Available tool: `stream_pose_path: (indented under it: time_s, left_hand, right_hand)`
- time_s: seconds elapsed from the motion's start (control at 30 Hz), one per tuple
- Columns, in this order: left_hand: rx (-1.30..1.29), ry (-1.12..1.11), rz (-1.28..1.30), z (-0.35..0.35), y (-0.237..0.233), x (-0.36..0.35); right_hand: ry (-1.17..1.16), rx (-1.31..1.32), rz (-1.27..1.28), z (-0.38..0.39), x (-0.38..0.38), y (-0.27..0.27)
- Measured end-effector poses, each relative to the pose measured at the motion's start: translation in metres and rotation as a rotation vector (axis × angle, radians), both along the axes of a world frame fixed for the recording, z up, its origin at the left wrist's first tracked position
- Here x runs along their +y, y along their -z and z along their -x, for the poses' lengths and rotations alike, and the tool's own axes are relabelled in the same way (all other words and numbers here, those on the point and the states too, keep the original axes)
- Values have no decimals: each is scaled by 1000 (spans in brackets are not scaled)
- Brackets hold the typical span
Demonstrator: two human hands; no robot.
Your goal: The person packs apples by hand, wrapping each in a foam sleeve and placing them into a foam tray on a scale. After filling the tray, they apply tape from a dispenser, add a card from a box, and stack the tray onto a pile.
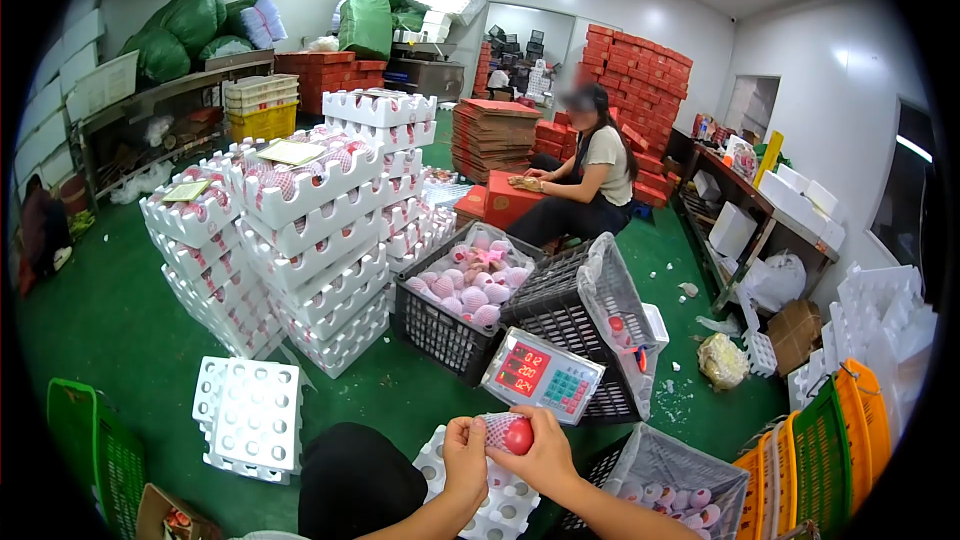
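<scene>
Both hands are closed on one red fruit [518, 436]: the left hand [466, 462] pinches its white foam net [497, 429], and the right hand [546, 455] grips the fruit's side. They hold it above a white molded tray [431, 462], near the lit scale display [541, 376]. Farther out stand a black crate [438, 338] of netted fruit and stacked white trays [318, 240].

Both hands [545, 455] and forearms [612, 504] are bare; black cloth [352, 470], probably trousers, covers one knee [366, 496].
</scene>
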State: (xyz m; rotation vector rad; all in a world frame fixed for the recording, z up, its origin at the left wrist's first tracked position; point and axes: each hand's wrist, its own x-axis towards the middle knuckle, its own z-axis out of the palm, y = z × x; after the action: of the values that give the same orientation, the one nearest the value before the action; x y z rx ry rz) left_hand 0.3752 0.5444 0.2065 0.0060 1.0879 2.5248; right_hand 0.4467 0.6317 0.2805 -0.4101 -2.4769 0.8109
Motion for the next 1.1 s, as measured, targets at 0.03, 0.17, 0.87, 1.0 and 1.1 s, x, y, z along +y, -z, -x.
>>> stream_pose_path:
  time_s: [0.03, 0.17, 0.87, 1.0, 1.1]
  left_hand:
    - [25, -5, 2, 0, 0, 0]
    - [-132, 79, -143, -2, 8, 3]
    - [-261, 646, -372, -14, 8, 0]
    - [-316, 672, -433, -12, 26, 2]
    - [-330, 675, -455, -11, 28, 1]
  right_hand:
    - [-3, 15, 7, 0, -1, -1]
    - [-4, 49, 71, -2, 0, -1]
    - [-119, 192, 30, -9, 8, 12]
    - [-118, 170, 67, -5, 11, 22]
    - [-109, 174, 93, -3, 10, 24]
